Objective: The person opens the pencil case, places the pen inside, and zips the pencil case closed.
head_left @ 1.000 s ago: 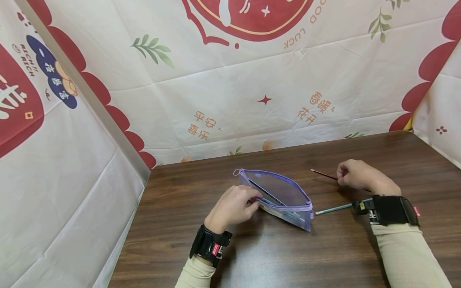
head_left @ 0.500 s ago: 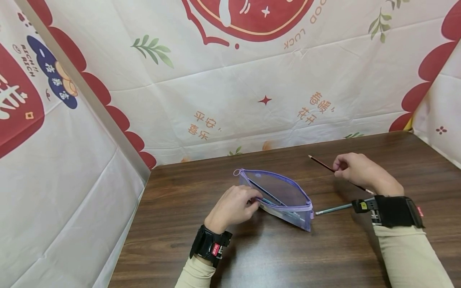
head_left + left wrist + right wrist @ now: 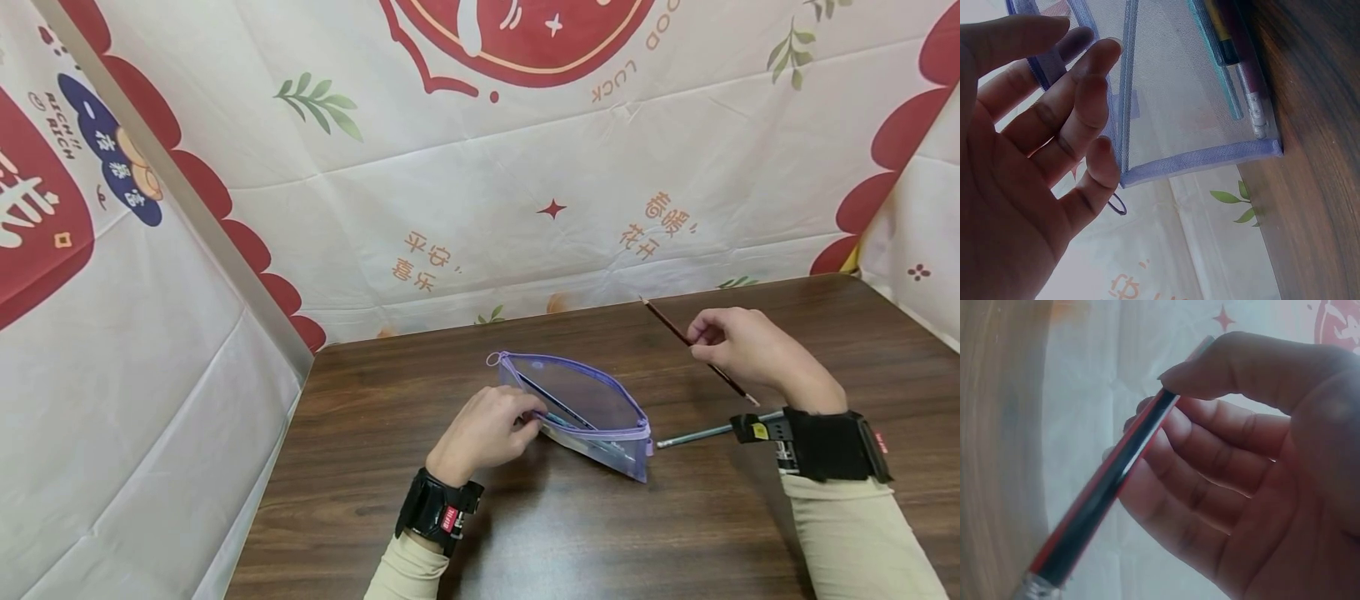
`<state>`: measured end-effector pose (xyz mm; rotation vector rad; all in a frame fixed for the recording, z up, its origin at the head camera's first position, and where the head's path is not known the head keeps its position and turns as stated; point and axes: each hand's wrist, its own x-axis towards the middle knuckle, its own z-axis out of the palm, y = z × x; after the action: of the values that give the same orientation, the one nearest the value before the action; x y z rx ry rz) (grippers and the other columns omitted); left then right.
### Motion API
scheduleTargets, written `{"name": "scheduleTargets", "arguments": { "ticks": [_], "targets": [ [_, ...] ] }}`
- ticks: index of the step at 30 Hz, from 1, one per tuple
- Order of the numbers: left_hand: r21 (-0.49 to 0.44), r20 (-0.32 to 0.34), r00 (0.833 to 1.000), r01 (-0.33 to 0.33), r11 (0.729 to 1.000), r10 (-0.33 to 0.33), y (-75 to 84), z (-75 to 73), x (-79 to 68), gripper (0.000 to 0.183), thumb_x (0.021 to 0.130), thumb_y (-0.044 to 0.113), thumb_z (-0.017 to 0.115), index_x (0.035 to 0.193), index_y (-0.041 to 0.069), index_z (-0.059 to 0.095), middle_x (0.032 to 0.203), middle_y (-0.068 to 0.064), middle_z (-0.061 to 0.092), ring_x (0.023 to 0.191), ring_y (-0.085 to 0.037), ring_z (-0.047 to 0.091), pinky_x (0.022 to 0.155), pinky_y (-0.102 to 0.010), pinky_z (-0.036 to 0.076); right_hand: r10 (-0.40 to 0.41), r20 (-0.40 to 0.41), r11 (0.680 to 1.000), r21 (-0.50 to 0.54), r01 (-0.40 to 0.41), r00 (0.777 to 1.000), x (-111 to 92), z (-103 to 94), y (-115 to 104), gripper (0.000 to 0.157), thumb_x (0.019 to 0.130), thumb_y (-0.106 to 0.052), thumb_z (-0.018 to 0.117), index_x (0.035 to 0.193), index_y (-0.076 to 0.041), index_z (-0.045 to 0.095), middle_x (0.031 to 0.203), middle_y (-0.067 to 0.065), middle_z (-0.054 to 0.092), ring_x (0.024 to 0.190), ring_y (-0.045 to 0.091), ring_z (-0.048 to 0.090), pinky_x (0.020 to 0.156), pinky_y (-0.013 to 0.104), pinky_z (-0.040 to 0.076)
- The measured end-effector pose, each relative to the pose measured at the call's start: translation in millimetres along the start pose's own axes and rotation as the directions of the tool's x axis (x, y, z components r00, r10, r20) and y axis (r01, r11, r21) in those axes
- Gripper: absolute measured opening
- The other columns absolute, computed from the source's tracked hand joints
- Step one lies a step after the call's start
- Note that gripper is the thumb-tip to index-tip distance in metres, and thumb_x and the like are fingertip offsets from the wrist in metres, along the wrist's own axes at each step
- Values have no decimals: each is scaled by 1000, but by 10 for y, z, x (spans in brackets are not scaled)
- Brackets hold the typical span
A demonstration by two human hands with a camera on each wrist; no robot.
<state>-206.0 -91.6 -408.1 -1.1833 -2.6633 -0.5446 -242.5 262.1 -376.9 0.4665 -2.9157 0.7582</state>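
A purple mesh zip pouch (image 3: 611, 396) lies unzipped in the middle of the head view, its mouth spread wide. My left hand (image 3: 483, 433) pinches the near rim of this mouth between thumb and fingers. Inside the mesh, several pencils and pens (image 3: 1250, 94) show in the left wrist view. Raised above the table on the right, my right hand (image 3: 757, 354) holds a dark red-and-black striped pencil (image 3: 1113, 469) between thumb and fingers, tilted. A teal pencil (image 3: 697, 436) lies on the table under my right wrist, partly hidden by the wrist strap.
The brown wooden table (image 3: 360, 500) carries these things. A white printed cloth (image 3: 480, 183) hangs behind its far edge, and another cloth panel (image 3: 172, 375) stands along the left. Black camera straps (image 3: 832, 446) circle both wrists.
My right hand has lifted the striped pencil up and slightly away, and the pencil has turned steeper. My left hand and the pouch have stayed in place.
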Motion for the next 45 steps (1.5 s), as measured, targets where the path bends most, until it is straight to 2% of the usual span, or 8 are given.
{"name": "scheduleTargets", "arguments": {
  "ticks": [9, 17, 24, 30, 34, 37, 45],
  "targets": [
    [-8, 2, 1000, 3, 1000, -3, -4, -1, -2, 17, 86, 16, 60, 97, 14, 73, 88, 6, 70, 73, -9, 60, 61, -19, 47, 19, -114, 1000, 20, -16, 993, -2, -34, -203, 12, 80, -7, 66, 89, 1, 64, 77, 11, 65, 71, 23, 57, 61, 40, 46],
    [-8, 5, 1000, 6, 1000, -6, -6, 3, -8, 18, 86, 16, 60, 98, 14, 73, 89, 6, 70, 74, -8, 60, 62, -19, 47, 29, -155, 999, 43, -22, 988, -19, -46, -350, 14, 81, -8, 67, 90, 2, 64, 79, 14, 66, 72, 25, 58, 63, 42, 47],
    [1, 8, 1000, 8, 1000, -8, -3, 1, -8, 17, 86, 17, 60, 98, 15, 73, 89, 7, 70, 75, -7, 59, 63, -20, 48, 9, -229, 999, 43, 1, 973, -33, -50, -433, 14, 81, -11, 68, 89, 1, 65, 77, 14, 67, 71, 25, 59, 61, 42, 47],
    [7, 2, 1000, 2, 1000, -2, 0, -4, -6, 17, 86, 17, 60, 97, 16, 73, 88, 7, 70, 73, -2, 55, 63, -19, 48, 1, -256, 998, 58, 14, 967, -55, -58, -551, 15, 81, -11, 67, 90, 1, 66, 77, 14, 68, 71, 26, 60, 61, 42, 47],
    [7, 0, 1000, -2, 1000, 2, 3, -6, -3, 16, 86, 18, 61, 97, 16, 73, 88, 8, 70, 73, 0, 53, 62, -19, 47, 24, -286, 997, 74, -3, 958, -77, -60, -642, 15, 80, -10, 67, 91, 0, 66, 79, 15, 69, 72, 27, 61, 62, 42, 48],
    [2, 2, 1000, 0, 1000, 0, 5, -7, -2, 17, 86, 18, 61, 97, 15, 73, 88, 8, 70, 72, 0, 52, 62, -18, 47, 34, -301, 997, 82, -10, 953, -95, -65, -701, 14, 80, -9, 66, 91, -1, 66, 80, 15, 69, 73, 26, 61, 62, 41, 48],
    [0, -2, 1000, -1, 1000, 1, 4, 0, 1, 17, 86, 17, 61, 96, 15, 73, 87, 8, 70, 73, -2, 54, 62, -19, 47, -7, -327, 994, 97, 41, 945, -112, -70, -769, 15, 80, -10, 68, 91, -1, 67, 79, 14, 70, 70, 22, 62, 57, 28, 48]
  ]
}}
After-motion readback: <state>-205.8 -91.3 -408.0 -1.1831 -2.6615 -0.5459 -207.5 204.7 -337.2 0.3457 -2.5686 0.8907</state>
